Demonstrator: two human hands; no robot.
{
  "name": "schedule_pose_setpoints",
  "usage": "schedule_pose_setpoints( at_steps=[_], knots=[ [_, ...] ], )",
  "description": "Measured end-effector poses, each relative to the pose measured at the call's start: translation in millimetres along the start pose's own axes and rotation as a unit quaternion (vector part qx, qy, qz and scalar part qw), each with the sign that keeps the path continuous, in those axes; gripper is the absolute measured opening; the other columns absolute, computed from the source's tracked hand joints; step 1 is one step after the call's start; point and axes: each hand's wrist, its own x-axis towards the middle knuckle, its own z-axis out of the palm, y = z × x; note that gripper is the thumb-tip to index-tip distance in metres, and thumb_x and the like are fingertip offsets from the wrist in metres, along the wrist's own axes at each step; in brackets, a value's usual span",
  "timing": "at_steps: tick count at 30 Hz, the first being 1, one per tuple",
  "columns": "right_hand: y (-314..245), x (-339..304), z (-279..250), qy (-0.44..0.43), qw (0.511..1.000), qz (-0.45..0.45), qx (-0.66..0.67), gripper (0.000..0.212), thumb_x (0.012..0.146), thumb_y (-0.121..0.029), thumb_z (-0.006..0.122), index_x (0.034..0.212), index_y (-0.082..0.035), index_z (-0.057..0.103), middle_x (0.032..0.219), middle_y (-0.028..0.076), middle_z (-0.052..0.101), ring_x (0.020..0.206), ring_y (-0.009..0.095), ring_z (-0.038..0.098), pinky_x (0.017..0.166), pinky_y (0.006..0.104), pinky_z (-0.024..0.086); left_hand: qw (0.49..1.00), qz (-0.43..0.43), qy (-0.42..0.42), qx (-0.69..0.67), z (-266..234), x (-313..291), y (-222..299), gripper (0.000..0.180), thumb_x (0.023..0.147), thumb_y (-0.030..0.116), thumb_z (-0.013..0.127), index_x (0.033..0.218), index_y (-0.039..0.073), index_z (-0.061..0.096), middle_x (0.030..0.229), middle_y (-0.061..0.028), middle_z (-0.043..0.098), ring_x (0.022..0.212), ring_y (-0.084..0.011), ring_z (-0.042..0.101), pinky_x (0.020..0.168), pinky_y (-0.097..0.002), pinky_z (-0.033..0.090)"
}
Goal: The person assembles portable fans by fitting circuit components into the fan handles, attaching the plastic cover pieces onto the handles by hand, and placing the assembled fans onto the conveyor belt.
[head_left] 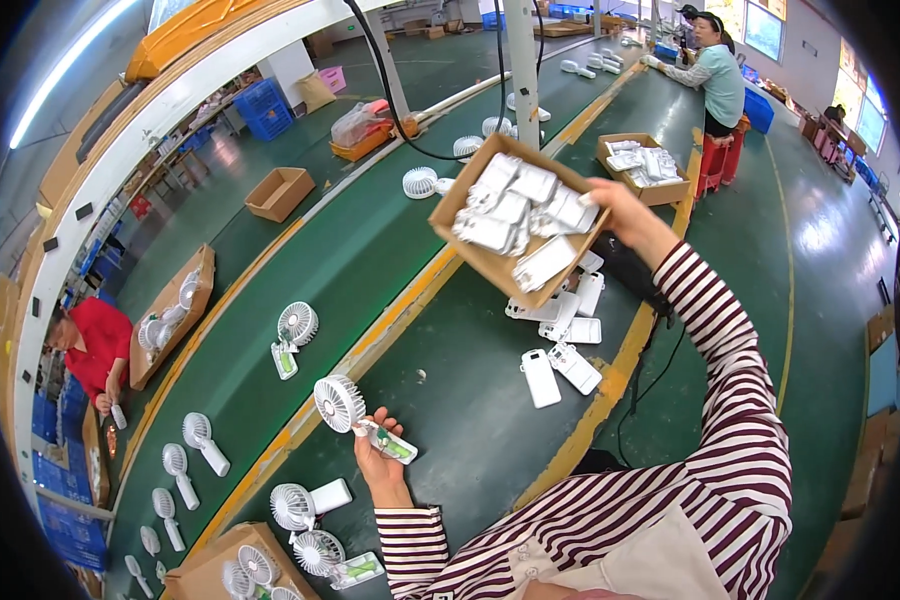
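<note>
My left hand (378, 462) is closed around the handle of a white handheld fan (339, 403). That handle lacks its cover on one side, so green parts show inside. My right hand (630, 212) grips the right rim of a cardboard box (457, 240), which is tilted and raised over the bench. Inside the box lie several white plastic handle covers (545, 262). Below it, a loose pile of the same white covers (570, 325) rests on the dark bench top. Two more fans (292, 507) lie near my left forearm, one with green parts exposed.
A green conveyor belt (370, 270) runs diagonally past the bench, with several fans along it. At lower left stands a cardboard box of fans (195, 578); another box of covers (660, 198) sits farther along. A person in red (100, 345) and one in light green (722, 90) work nearby.
</note>
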Motion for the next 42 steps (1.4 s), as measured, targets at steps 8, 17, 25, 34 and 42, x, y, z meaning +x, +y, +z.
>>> schedule_pose_setpoints(
  at_steps=[8,17,25,34,42],
  knots=[
    [-31.8,56.8,-72.9,0.048,0.94,-0.156,-0.298,0.056,0.066,-0.01,0.059,0.119,0.003,0.049,0.112,0.012,0.056,0.101,0.021,0.052,0.087,0.0273,0.038,1.0,0.003,0.012,0.0,1.7,-0.7,3.0,0.026,0.087,0.03,0.05,0.096,0.007,0.055,0.098,-0.0134,0.061,0.078,-0.0223,0.061,0.068,-0.0368,0.051],
    [-21.6,61.9,-26.0,-0.001,0.819,-0.213,-0.532,0.059,0.057,-0.017,0.061,0.113,-0.002,0.055,0.103,0.022,0.059,0.093,0.033,0.057,0.083,0.035,0.044,1.0,0.0,0.023,-0.003,5.1,-3.4,3.8,0.025,0.087,0.029,0.051,0.096,0.006,0.055,0.098,-0.0135,0.061,0.077,-0.0221,0.061,0.068,-0.0366,0.051],
    [7.4,-4.2,23.5,0.05,0.673,-0.405,-0.617,0.052,0.056,-0.014,0.064,0.107,-0.006,0.053,0.092,0.013,0.052,0.09,0.03,0.051,0.076,0.0378,0.043,1.0,-0.005,0.002,-0.017,5.3,-1.1,3.2,0.024,0.087,0.028,0.05,0.097,0.006,0.054,0.1,-0.0132,0.06,0.079,-0.0217,0.061,0.069,-0.0361,0.051],
    [101.8,-118.9,65.6,0.022,0.531,-0.54,-0.653,0.042,0.068,-0.011,0.054,0.109,-0.001,0.052,0.112,0.023,0.044,0.103,0.034,0.045,0.086,0.0438,0.036,1.0,-0.002,0.008,-0.007,4.0,-5.1,4.6,0.026,0.088,0.03,0.048,0.098,0.006,0.054,0.1,-0.0129,0.06,0.08,-0.0214,0.061,0.069,-0.0358,0.051],
    [60.5,-105.6,47.4,0.109,0.56,-0.546,-0.614,0.056,0.059,-0.009,0.063,0.113,-0.004,0.05,0.112,0.02,0.043,0.097,0.031,0.045,0.079,0.0427,0.035,1.0,-0.003,0.013,-0.009,4.5,-1.2,0.8,0.027,0.088,0.03,0.048,0.098,0.006,0.054,0.1,-0.013,0.06,0.079,-0.0211,0.061,0.068,-0.0355,0.051]
  ],
)
